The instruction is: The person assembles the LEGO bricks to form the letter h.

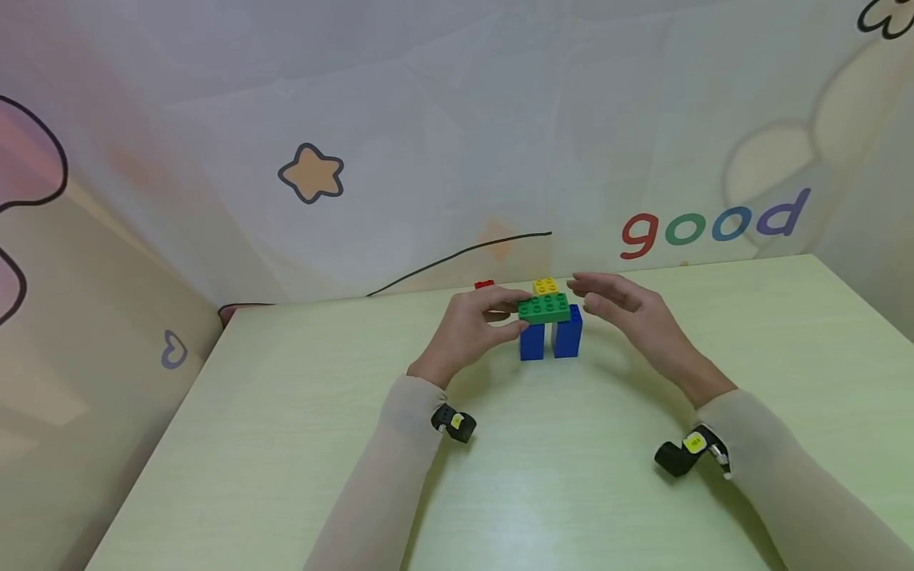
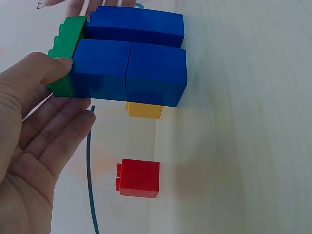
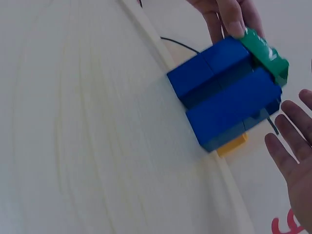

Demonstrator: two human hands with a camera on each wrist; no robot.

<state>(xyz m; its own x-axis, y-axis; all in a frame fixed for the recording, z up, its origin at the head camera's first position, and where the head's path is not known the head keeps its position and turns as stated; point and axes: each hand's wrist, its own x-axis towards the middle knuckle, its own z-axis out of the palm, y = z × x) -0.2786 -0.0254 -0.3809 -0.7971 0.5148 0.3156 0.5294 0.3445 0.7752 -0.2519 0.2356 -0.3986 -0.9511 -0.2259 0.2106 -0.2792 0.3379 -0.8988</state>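
Two blue brick columns (image 2: 156,73) stand upright side by side on the table, a narrow gap between them. Across their tops lies a green brick (image 1: 544,309) with studs upward; part of the right column's top shows past its right end. My left hand (image 1: 467,329) pinches the green brick's left end, thumb (image 2: 61,66) on the near side and fingers behind. Whether the brick is fully pressed down, I cannot tell. To the right of the columns, my right hand (image 1: 639,321) hovers with fingers extended, apart from the bricks and holding nothing.
Behind the columns is a yellow brick (image 1: 545,285), near the table's back edge. A red brick (image 2: 139,178) stands farther left, partly hidden by my left hand in the head view. A printed cloth wall (image 1: 443,159) rises directly behind the pale table (image 1: 300,444).
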